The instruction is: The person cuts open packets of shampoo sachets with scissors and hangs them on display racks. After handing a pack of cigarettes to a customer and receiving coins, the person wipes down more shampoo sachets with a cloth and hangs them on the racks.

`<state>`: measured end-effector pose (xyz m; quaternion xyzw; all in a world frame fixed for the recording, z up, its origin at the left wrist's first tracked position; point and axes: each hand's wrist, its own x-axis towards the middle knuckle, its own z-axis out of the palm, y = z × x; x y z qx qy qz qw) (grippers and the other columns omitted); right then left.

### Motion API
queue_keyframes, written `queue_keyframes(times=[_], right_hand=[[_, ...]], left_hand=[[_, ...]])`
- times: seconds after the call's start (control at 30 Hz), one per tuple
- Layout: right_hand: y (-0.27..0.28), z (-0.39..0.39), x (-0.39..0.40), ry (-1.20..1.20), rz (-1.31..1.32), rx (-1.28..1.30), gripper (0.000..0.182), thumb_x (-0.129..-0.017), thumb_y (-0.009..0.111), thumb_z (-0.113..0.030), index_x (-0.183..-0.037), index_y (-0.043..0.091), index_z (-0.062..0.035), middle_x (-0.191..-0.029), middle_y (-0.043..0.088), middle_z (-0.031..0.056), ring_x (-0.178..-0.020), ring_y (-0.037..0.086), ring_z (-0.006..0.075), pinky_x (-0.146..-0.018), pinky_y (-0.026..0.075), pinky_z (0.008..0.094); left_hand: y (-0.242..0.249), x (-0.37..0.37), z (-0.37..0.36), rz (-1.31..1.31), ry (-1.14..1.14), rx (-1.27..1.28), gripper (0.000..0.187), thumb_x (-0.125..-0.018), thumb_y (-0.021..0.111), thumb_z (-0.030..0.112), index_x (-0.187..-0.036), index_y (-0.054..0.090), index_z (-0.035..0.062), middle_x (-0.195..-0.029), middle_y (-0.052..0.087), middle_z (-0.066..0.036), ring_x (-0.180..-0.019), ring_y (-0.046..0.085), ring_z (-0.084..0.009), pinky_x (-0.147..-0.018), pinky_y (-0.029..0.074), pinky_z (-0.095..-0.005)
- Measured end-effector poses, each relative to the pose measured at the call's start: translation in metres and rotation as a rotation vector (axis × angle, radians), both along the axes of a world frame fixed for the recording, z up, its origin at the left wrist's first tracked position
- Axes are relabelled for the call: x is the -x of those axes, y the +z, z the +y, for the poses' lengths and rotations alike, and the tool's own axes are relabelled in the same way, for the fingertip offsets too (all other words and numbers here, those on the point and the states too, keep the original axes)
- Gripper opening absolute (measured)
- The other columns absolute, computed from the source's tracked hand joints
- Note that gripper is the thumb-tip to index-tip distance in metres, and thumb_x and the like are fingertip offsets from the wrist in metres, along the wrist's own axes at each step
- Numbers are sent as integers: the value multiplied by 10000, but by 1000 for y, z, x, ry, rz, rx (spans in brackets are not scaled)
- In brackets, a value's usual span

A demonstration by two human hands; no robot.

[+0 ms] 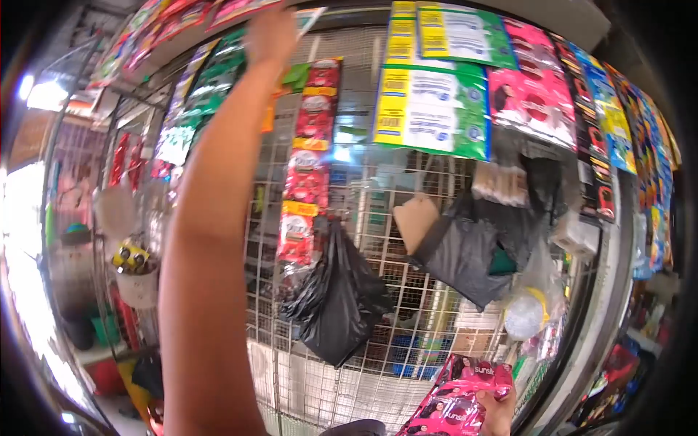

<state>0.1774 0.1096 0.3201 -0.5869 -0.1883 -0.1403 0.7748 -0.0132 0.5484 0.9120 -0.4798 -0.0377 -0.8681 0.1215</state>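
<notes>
My left arm reaches up across the view, and my left hand (272,33) is at the top edge, blurred, near the top of the hanging sachet strips; its fingers cannot be made out. Below and right of it hangs a red sachet strip (309,156) with orange bands. At the bottom right my right hand (497,413) is closed on pink Sunsilk sachets (454,400), which hang down in a folded strip. More pink sachets (534,102) hang at the upper right, beside green, white and yellow sachets (432,109).
A wire grille (363,218) stands in front of me. Black plastic bags (345,305) hang on it, with a brown card (416,224) and a clear bag holding a round container (525,316). Further sachet strips line both sides. A white basket (138,285) hangs at the left.
</notes>
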Motion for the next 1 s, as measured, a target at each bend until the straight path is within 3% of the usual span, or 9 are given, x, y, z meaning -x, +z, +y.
queue_keyframes(times=[0.03,0.07,0.13,0.2,0.27,0.37,0.6,0.67,1.0], right_hand=[[-1,2,0,42,-54,-34,490,-823,750,-64,-1259,538,7,-935,617,27,-772,576,102,-646,481,242],[-3,2,-3,80,-109,-74,492,-826,750,-70,-1263,537,6,-938,619,27,-777,577,103,-648,478,243],[8,6,8,75,-160,12,525,-820,772,-119,-1273,536,2,-957,633,28,-788,578,111,-664,485,252],[25,14,30,-75,-287,66,556,-818,787,-165,-1284,530,-2,-938,637,27,-781,579,114,-665,486,254],[7,0,15,-77,-271,179,601,-822,788,-193,-1322,509,-15,-1029,638,57,-856,593,138,-723,505,279],[-42,-10,-27,83,38,-60,668,-797,793,-113,-1373,459,-56,-1113,625,84,-883,594,164,-706,516,313],[-66,-40,-59,20,10,-73,545,-806,779,-87,-1279,510,-102,-863,644,39,-616,555,113,-465,459,276],[-69,-44,-65,24,-13,-44,517,-809,780,-95,-1253,516,-106,-850,642,34,-599,552,110,-437,447,283],[-48,-36,-40,83,123,-161,494,-814,769,-75,-1249,536,-92,-887,645,43,-633,566,119,-473,464,281]], left_hand=[[-26,2,-44,63,40,-145,393,-918,555,428,-1039,698,83,-979,706,-193,-957,667,-368,-822,520,-463],[-15,-12,-76,45,-309,-125,375,-877,665,419,-997,709,67,-920,721,-168,-852,705,-293,-749,541,-422],[-40,10,-155,509,-734,155,991,-822,600,651,-1401,375,-121,-1390,447,-345,-1324,434,-434,-1090,358,-444],[-1,-48,-168,634,-915,-12,1349,-749,622,747,-1453,-104,-147,-1555,71,-342,-1464,132,-404,-1180,222,-387],[15,-115,-202,62,-727,166,1074,-811,689,583,-1468,202,-113,-1463,330,-355,-1363,379,-401,-1097,353,-422],[4,-90,-164,402,-928,116,1225,-520,913,524,-1358,294,-119,-1309,524,-307,-1199,568,-371,-1022,462,-367],[15,-72,-92,327,-826,58,935,-618,865,517,-1251,523,-81,-1171,637,-254,-1051,652,-331,-892,528,-390],[7,-61,-82,378,-837,-21,508,-722,849,380,-1007,707,-15,-911,727,-127,-728,707,-196,-650,550,-350],[-7,-56,-62,356,-845,148,604,-771,808,327,-1186,619,-69,-975,701,-180,-847,687,-228,-702,547,-371]])
